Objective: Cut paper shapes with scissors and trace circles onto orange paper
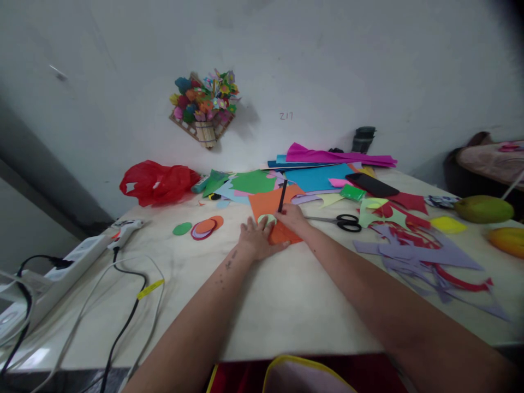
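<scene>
An orange sheet lies on the table in front of me, with a small pale green disc on top of it. My left hand is spread flat over the disc and the sheet, pressing them down. In my right hand is a black pencil or pen, held upright at the disc's right edge; its tip is hidden by the fingers. Just right of that hand lie black-handled scissors. To the left are a green disc and a small stack of orange, lilac and red discs.
Lilac and red scraps spread at the right, near a phone and a mango. Coloured sheets and a red plastic bag line the back. A power strip and cables occupy the left.
</scene>
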The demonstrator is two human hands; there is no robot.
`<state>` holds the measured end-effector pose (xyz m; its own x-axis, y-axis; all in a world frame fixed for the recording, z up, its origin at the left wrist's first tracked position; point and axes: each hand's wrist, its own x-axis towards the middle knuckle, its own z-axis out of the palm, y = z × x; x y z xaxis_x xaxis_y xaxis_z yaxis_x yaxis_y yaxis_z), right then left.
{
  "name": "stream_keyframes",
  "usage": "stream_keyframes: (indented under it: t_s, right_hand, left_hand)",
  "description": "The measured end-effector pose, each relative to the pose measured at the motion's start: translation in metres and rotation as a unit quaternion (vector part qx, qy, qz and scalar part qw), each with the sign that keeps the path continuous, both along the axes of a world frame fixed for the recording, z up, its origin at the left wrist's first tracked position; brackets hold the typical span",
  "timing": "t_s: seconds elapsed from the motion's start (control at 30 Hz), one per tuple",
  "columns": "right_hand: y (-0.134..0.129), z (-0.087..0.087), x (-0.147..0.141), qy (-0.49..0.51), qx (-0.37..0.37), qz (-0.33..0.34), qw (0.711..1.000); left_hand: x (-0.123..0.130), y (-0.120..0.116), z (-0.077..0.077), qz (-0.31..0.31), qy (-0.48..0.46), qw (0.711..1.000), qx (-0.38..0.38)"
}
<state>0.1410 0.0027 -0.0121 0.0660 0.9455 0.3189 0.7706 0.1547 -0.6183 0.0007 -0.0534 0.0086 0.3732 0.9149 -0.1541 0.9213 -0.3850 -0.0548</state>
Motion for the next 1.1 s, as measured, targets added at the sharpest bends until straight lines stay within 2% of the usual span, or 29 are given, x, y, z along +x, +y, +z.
stream_keyframes:
  t_s: [0.27, 0.43, 0.7, 1.1]
  right_hand:
    - [0.006, -0.007, 0.003, 0.096, 0.026, 0.002, 0.995]
    - [0.009, -0.012, 0.007, 0.131, 0.001, 0.076, 0.988]
    - [0.013, -0.014, 0.011, 0.191, -0.014, 0.116, 0.975]
    - [0.016, -0.022, 0.012, 0.196, -0.031, 0.172, 0.965]
  left_hand:
    - [-0.002, 0.001, -0.002, -0.004, -0.008, 1.000, 0.004]
    - [-0.005, 0.003, 0.001, -0.015, -0.017, 1.000, 0.013]
    - [-0.011, 0.012, -0.007, 0.021, -0.070, 0.997, 0.029]
    - [-0.012, 0.021, -0.014, 0.037, -0.111, 0.993, 0.008]
